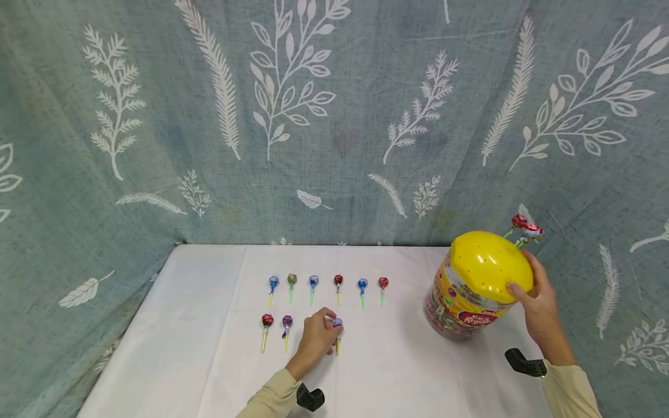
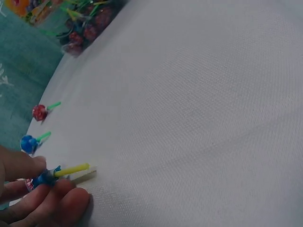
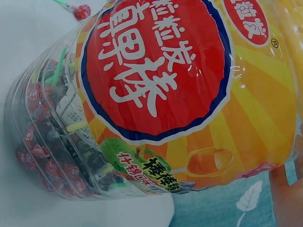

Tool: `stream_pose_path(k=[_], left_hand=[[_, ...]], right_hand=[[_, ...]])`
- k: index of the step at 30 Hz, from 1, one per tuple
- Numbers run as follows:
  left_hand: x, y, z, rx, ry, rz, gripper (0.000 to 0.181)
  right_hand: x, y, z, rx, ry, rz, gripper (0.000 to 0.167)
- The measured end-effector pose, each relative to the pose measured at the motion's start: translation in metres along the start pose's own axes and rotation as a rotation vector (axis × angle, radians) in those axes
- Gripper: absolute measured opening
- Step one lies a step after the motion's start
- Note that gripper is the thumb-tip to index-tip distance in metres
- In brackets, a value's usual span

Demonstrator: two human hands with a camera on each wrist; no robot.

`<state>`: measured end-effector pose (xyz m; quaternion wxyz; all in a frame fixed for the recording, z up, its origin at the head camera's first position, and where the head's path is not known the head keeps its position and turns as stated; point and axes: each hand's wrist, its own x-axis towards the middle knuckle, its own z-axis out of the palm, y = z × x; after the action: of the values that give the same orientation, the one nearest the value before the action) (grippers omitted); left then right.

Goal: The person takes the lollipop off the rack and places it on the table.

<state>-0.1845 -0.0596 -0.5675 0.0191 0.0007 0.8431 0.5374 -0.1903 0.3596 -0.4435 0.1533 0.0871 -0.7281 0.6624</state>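
Note:
My left hand [image 1: 316, 337] pinches a lollipop [image 1: 338, 323] with a blue-purple wrapper and a yellow stick, low over the white table. In the left wrist view the thumb and fingers close round the head of this lollipop [image 2: 45, 178]. Two more lollipops, one red [image 1: 267, 320] and one purple [image 1: 287, 320], lie to the left of that hand. On the right, my right hand [image 1: 540, 307] grips a large clear lollipop jar [image 1: 455, 299] near its yellow lid [image 1: 488, 261], thumb on the lid's edge. The right wrist view shows many wrapped lollipops [image 3: 47, 161] inside.
A row of several lollipops, from a blue one [image 1: 274, 281] to a red one [image 1: 383, 283], lies farther back with sticks toward me. Lollipops [image 1: 532, 231] poke up behind the lid. A leaf-patterned curtain [image 1: 334, 145] hangs behind the white table [image 1: 198, 325].

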Motion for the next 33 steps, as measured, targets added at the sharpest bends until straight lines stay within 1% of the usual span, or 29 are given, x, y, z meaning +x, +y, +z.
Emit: stream_pose_path(k=[4, 7, 9, 12, 15, 17, 19, 24, 27, 30, 33], left_hand=[[-0.001, 0.002, -0.003, 0.046, -0.014, 0.007, 0.024], [-0.002, 0.004, -0.007, 0.07, -0.01, 0.019, 0.023], [-0.001, 0.007, -0.01, 0.066, 0.0, 0.037, 0.023], [0.001, 0.012, -0.014, 0.057, 0.007, 0.046, 0.022], [0.004, 0.021, -0.018, 0.021, 0.005, 0.06, 0.022], [0.007, 0.03, -0.019, -0.005, 0.0, 0.07, 0.019], [0.009, 0.04, -0.019, -0.045, -0.008, 0.094, 0.017], [0.015, 0.067, -0.016, -0.137, -0.043, 0.149, 0.014], [0.018, 0.086, -0.013, -0.191, -0.067, 0.189, 0.014], [0.021, 0.106, -0.008, -0.235, -0.088, 0.244, 0.015], [0.024, 0.128, -0.003, -0.258, -0.11, 0.29, 0.015]], right_hand=[[0.0, 0.002, -0.001, 0.011, -0.009, -0.009, 0.068], [0.0, 0.003, 0.0, 0.015, -0.01, -0.008, 0.068], [0.0, 0.003, 0.0, 0.015, -0.007, -0.004, 0.068], [0.001, 0.002, 0.001, 0.01, 0.0, 0.001, 0.068], [0.001, 0.001, 0.001, 0.003, 0.004, 0.002, 0.068], [0.0, 0.001, 0.001, 0.007, 0.003, 0.004, 0.068], [0.001, 0.0, 0.001, 0.007, 0.002, 0.004, 0.068], [0.001, -0.001, 0.0, -0.01, -0.001, -0.002, 0.067], [0.001, -0.001, 0.0, -0.018, -0.006, -0.009, 0.067], [0.0, 0.0, 0.001, -0.016, 0.007, -0.008, 0.068], [0.0, 0.001, 0.001, -0.005, 0.022, -0.007, 0.068]])
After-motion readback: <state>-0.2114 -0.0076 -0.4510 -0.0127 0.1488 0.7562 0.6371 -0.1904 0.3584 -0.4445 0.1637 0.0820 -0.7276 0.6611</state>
